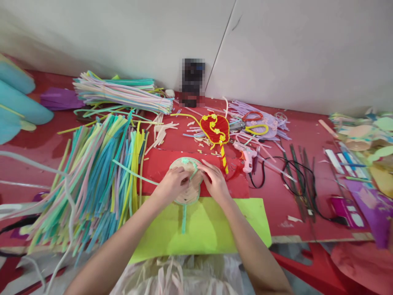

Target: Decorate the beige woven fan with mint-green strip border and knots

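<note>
A cream fan-shaped piece (186,194) made of pipe cleaners lies in front of me, with a mint-green rim and a mint-green handle (184,219) pointing towards me. Small mint-green twists sit on its upper part. My left hand (172,184) is closed over the left side of the piece, its fingers pinching a mint-green pipe cleaner (135,173) whose long end sticks out to the left. At the upper right edge, my right hand (215,180) pinches the curled part of this pipe cleaner. Its fingertips partly hide the contact.
Behind lies a red heart-like fan (210,129) with yellow trim. Near it are yellow-handled scissors (257,130) and a pink glue gun (248,157) with a black cord. Bundles of pipe cleaners (101,176) cover the left. A lime-green sheet (245,223) lies at the table's front edge.
</note>
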### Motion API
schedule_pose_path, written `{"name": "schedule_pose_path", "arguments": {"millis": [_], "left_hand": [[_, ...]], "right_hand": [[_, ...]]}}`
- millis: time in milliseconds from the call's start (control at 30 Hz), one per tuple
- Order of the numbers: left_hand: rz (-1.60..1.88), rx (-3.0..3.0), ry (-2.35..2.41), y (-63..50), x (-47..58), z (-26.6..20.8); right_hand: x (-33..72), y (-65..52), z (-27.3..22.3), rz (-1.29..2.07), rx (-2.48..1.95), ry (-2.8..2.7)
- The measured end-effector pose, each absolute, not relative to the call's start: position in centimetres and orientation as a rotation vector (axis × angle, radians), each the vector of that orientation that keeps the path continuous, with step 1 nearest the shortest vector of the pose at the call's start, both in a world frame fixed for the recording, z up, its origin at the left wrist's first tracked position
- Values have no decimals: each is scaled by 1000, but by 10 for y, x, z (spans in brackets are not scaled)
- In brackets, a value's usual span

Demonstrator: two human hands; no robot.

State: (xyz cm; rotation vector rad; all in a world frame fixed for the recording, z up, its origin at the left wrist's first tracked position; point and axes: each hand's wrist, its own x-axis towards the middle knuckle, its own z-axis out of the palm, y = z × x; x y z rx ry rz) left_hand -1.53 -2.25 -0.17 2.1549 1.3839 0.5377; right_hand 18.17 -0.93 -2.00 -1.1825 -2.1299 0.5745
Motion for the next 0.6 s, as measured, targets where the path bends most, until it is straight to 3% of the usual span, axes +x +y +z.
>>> {"name": "schedule_pose_path", "arguments": {"millis": [333, 600], "left_hand": [[589, 2145, 1355, -21, -16, -6], [520, 2228, 1393, -22, -16, -4]], "right_hand": [[186, -14, -23, 321, -1118, -2414], [191, -13, -21, 335, -1094, -2489]]}}
